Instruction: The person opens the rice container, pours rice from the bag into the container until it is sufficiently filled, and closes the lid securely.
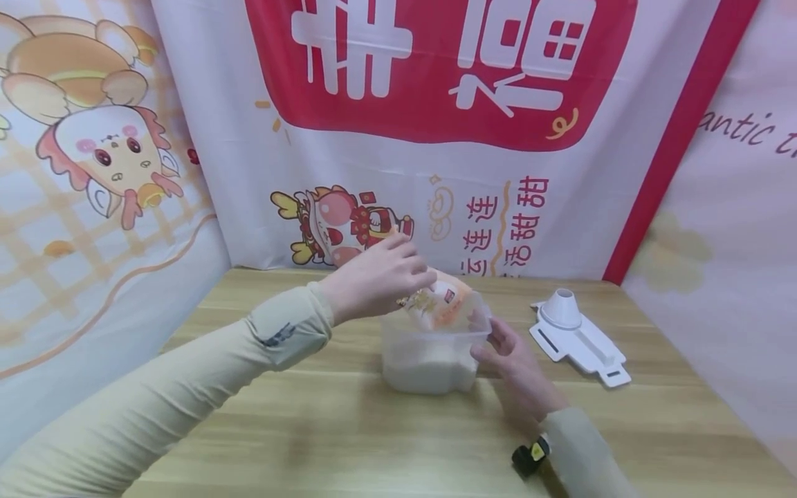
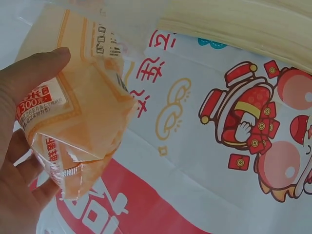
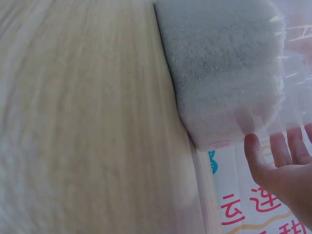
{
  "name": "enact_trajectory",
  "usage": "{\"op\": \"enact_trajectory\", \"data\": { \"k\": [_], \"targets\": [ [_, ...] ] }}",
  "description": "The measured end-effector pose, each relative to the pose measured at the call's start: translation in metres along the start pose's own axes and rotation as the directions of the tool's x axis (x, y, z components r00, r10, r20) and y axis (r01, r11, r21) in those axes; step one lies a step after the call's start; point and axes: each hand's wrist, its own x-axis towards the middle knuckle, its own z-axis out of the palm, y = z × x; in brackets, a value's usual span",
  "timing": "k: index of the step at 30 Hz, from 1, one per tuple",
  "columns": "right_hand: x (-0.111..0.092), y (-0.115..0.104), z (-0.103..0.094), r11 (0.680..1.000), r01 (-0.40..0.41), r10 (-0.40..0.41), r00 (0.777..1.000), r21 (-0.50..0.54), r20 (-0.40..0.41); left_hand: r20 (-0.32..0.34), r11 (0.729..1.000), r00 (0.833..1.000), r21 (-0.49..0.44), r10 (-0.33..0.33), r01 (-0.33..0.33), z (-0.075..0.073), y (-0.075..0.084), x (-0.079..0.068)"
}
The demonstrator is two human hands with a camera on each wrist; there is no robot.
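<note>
A translucent plastic container [image 1: 429, 342] stands upright on the table, with white rice [image 3: 219, 63] in its lower part. My left hand [image 1: 380, 277] grips an orange-and-clear printed plastic bag [image 1: 451, 301] by its upper end. The bag tilts down, its lower end at the container's opening. In the left wrist view the bag [image 2: 92, 107] looks crumpled, thumb on one side and fingers on the other. My right hand [image 1: 513, 356] holds the container's right side near the rim, thumb in front and fingers behind. The bag's mouth is hidden.
A white plastic piece [image 1: 582, 339] with a cone-shaped spout lies on the table at the right. The wooden table [image 1: 299, 429] meets a printed cloth backdrop [image 1: 373, 159] at its back edge. A small black device [image 1: 528, 459] sits at my right wrist.
</note>
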Motion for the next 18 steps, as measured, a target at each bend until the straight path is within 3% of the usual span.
{"op": "enact_trajectory", "data": {
  "k": [6,18],
  "targets": [
    [0.001,-0.0008,0.0004,1.0,-0.02,0.02,1.0,-0.005,-0.007,-0.039,0.997,0.997,0.05,0.069,-0.067,-0.0001,0.0016,0.0],
    [0.0009,0.0002,-0.0001,1.0,-0.003,0.003,1.0,0.011,-0.006,-0.069,0.999,0.997,0.0,0.047,-0.047,-0.0054,-0.0009,0.0028]
  ]
}}
